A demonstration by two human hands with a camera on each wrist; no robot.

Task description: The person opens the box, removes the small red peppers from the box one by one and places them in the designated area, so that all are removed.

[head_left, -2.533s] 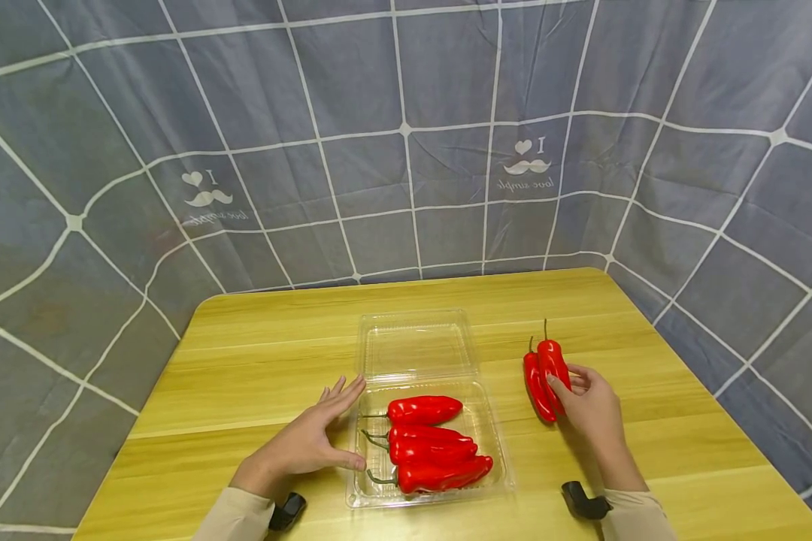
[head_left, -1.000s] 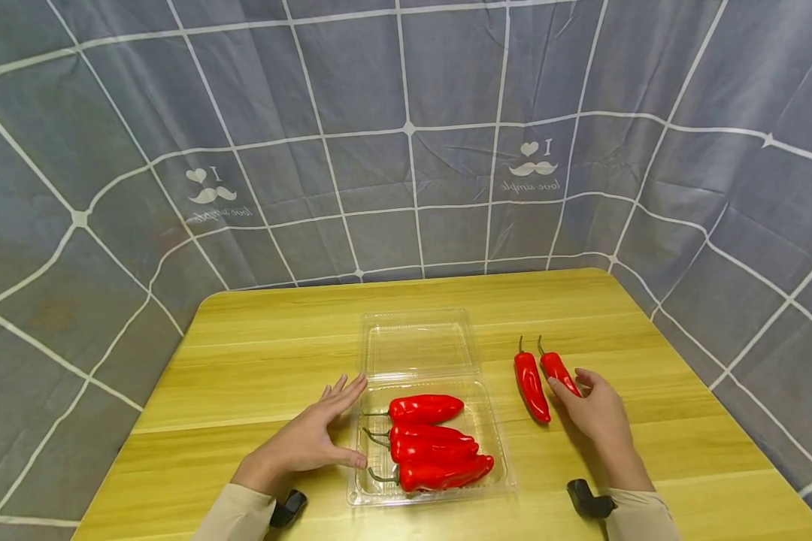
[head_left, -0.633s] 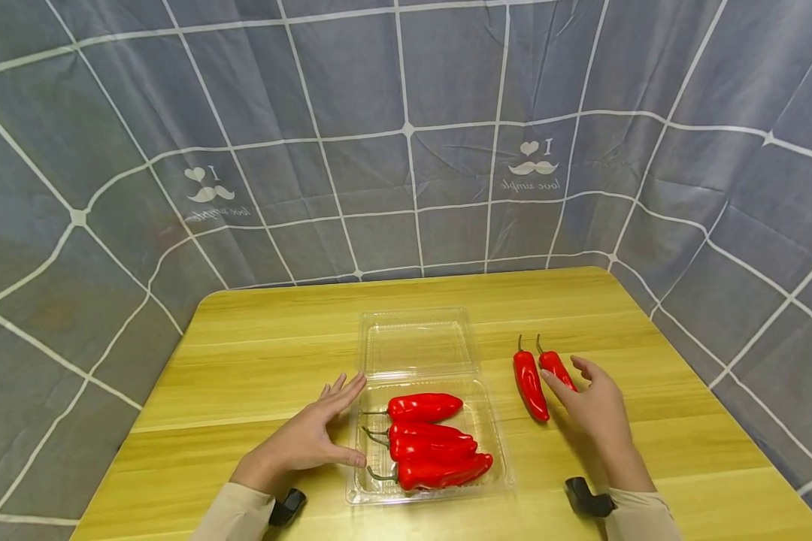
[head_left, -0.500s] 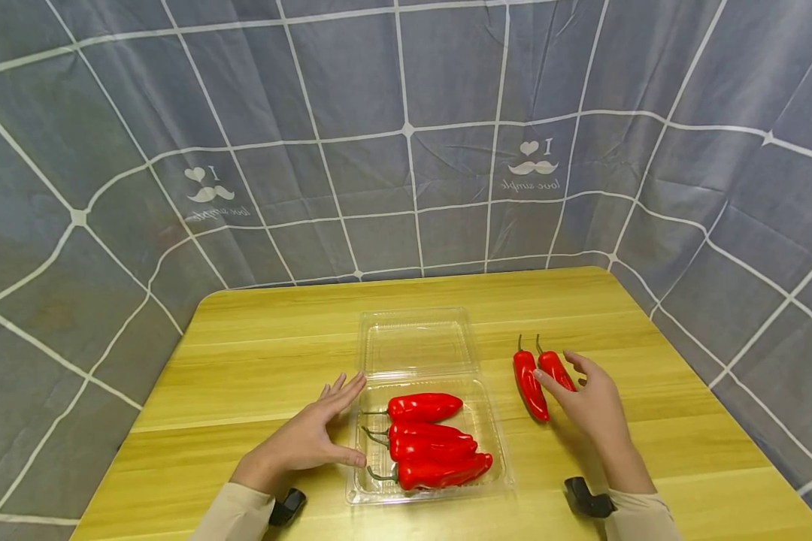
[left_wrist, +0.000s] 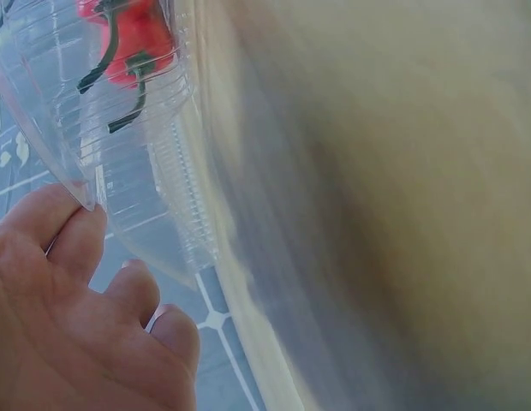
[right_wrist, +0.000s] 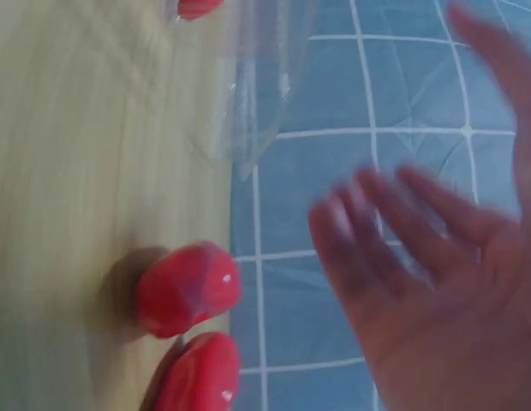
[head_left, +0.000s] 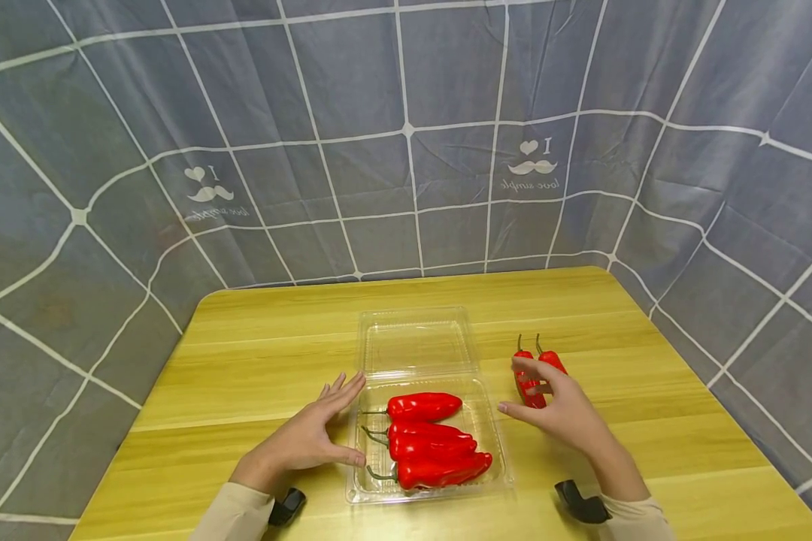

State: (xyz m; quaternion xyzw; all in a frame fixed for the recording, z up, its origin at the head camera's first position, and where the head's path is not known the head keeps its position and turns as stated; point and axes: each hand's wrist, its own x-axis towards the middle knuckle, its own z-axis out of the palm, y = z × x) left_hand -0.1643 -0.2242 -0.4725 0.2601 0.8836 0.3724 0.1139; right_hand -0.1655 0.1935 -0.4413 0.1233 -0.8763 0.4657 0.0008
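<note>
A clear plastic clamshell container (head_left: 490,436) lies opened out, with several red peppers (head_left: 440,473) with green stems in its near half. My left hand (head_left: 304,436) is at its left side, fingers extended; in the left wrist view, its fingertips (left_wrist: 77,231) touch the plastic edge. Two more red peppers lie side by side on the table to the right: a left one (head_left: 534,397) and a right one (head_left: 552,361). Above them my right hand (head_left: 565,413) spreads thumb and fingers apart, holding nothing and partly covering both. The right wrist view shows the hand blurred, away from the peppers (right_wrist: 188,289).
The container's lid half (head_left: 416,342) lies flat toward the back of the wooden table (head_left: 277,338). A grey curtain (head_left: 352,173) with white grid lines surrounds the table's back and sides. Black wrist devices (head_left: 584,503) are worn below both hands.
Earlier the right hand held the right pepper beside the other; the two peppers then came to lie slightly apart. The right hand has since released it and swung left above them. The left hand stays put.
</note>
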